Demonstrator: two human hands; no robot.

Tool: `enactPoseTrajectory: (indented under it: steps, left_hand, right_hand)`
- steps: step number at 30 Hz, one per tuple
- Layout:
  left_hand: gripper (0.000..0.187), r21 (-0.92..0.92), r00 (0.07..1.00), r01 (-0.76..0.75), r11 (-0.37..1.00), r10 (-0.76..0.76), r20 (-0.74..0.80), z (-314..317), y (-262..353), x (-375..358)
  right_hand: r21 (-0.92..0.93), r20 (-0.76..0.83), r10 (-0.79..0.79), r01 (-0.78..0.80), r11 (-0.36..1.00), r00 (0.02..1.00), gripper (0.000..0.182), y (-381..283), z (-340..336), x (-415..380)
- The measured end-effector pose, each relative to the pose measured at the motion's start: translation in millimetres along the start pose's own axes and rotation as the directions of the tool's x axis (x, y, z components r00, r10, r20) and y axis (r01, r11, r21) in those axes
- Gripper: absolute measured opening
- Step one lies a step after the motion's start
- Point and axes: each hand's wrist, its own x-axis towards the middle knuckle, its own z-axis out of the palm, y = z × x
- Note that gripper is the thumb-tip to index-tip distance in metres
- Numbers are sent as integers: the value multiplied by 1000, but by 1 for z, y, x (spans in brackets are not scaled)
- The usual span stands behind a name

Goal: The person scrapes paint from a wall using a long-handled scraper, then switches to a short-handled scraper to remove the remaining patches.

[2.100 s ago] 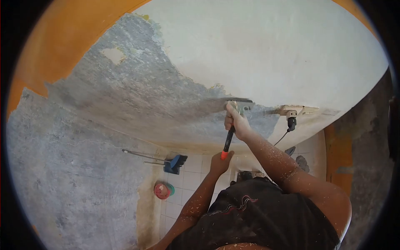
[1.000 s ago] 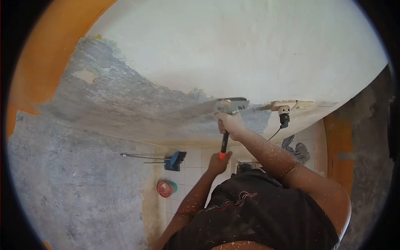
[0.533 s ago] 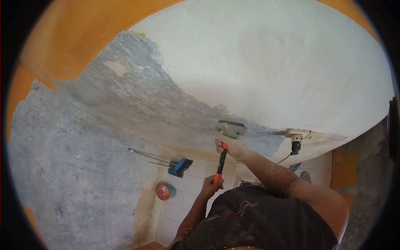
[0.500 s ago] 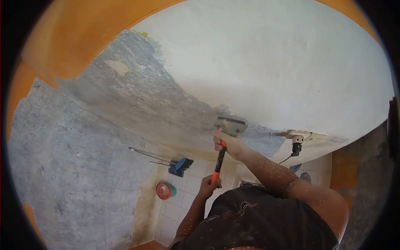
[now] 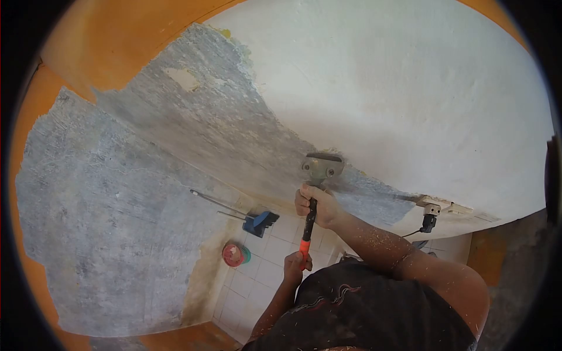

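Observation:
A long-handled wall scraper (image 5: 322, 166) with a wide blade, a screwed metal head and a black-and-orange handle is held up to the wall. Its blade lies at the ragged edge between the white coating (image 5: 398, 82) and the bare grey surface (image 5: 228, 111). My right hand (image 5: 319, 205) is closed around the handle just below the head. Lower down, my left hand (image 5: 297, 266) grips the orange end of the handle. Pale flakes speckle my right forearm and dark shirt (image 5: 374, 304).
Right of the scraper, a plug (image 5: 429, 222) with a cable sits in a wall socket (image 5: 432, 209). On the tiled floor (image 5: 246, 284) stand a blue dustpan (image 5: 257, 223) with a long handle and a red bucket (image 5: 233, 254). Orange paint (image 5: 123, 41) borders the scraped area.
The scraper has moved up and left relative to the wall, both hands still on it. The orange part near my right hand is now covered. The wall and floor have shifted in view.

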Motion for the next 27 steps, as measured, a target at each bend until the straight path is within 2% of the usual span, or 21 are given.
enactPoseTrajectory:
  steps: [3, 5, 6, 7, 9, 10, 11, 13, 15, 16, 17, 18, 19, 21, 22, 23, 24, 25, 26, 27]
  left_hand:
    - [45, -19, 997, -67, 998, 66, -34, -8, 3, 1]
    - [37, 78, 987, -136, 988, 142, -75, -7, 22, 4]
    - [31, 52, 985, -153, 987, 157, -76, -11, 28, 6]
    - [30, 77, 978, -177, 981, 184, -100, -12, 36, 5]
    - [32, 24, 961, -237, 971, 238, -142, -18, 40, 4]
    - [32, 17, 957, -249, 968, 249, -148, -20, 41, 3]
    - [35, -62, 946, -286, 956, 271, -178, -22, 42, 1]
    - [38, -146, 932, -328, 933, 294, -211, -25, 47, -3]
    - [47, -301, 951, -293, 907, 244, -189, -28, 53, -10]
    - [48, -319, 950, -291, 902, 234, -206, -27, 58, -11]
    - [48, -329, 947, -302, 894, 242, -212, -30, 61, -11]
    - [48, -311, 938, -323, 894, 260, -228, -35, 64, -11]
    - [49, -293, 930, -342, 893, 277, -242, -41, 67, -9]
    - [48, -296, 917, -378, 877, 312, -248, -53, 74, -3]
    - [46, -223, 901, -406, 886, 346, -263, -59, 79, -1]
    - [44, -151, 883, -430, 890, 380, -276, -64, 82, 1]
    - [43, -166, 877, -452, 876, 403, -262, -70, 85, 4]
    - [43, -187, 875, -460, 868, 408, -261, -74, 88, 8]
    - [41, -123, 865, -461, 879, 415, -281, -77, 91, 11]
    - [39, -55, 854, -460, 886, 425, -301, -80, 96, 13]
  right_hand:
    - [29, -44, 8, -6, 1000, 999, 27, -5, 10, 4]
    - [-94, -11, -40, 39, 995, 999, 24, -16, 23, 9]
    - [-194, 4, -53, 52, 980, 999, 28, -18, 28, 14]
    - [-203, 13, -44, 45, 978, 999, 28, -19, 36, 20]
    - [-562, 19, -25, 31, 826, 1000, 34, -21, 53, 30]
    - [-705, 87, 41, 33, 709, 995, 37, -21, 52, 41]
    - [-712, 94, 48, 34, 701, 994, 37, -22, 56, 48]
    - [-915, 222, 126, 162, 371, 967, 35, -19, 77, 60]
    - [-929, 225, 141, 169, 330, 964, 36, -17, 94, 64]
    - [-981, 183, 216, 164, 102, 959, 38, -25, 113, 62]
    - [-976, 127, 279, 169, -134, 952, 41, -34, 135, 60]
    - [-925, 103, 364, 224, -306, 926, 43, -43, 155, 58]
    - [-919, 102, 371, 230, -320, 923, 43, -49, 173, 55]
    - [-615, -18, 431, 330, -716, 902, 37, -54, 200, 52]
    - [-599, -27, 429, 328, -730, 903, 37, -50, 207, 56]
    - [-487, 17, 436, 389, -782, 900, 33, -45, 214, 59]
    - [-363, 59, 452, 441, -821, 890, 30, -41, 219, 63]
    - [-344, 46, 453, 440, -830, 891, 30, -37, 220, 67]
    - [-199, 287, 505, 567, -800, 814, 26, -35, 218, 71]
    - [-25, 497, 556, 651, -758, 666, 22, -33, 220, 75]
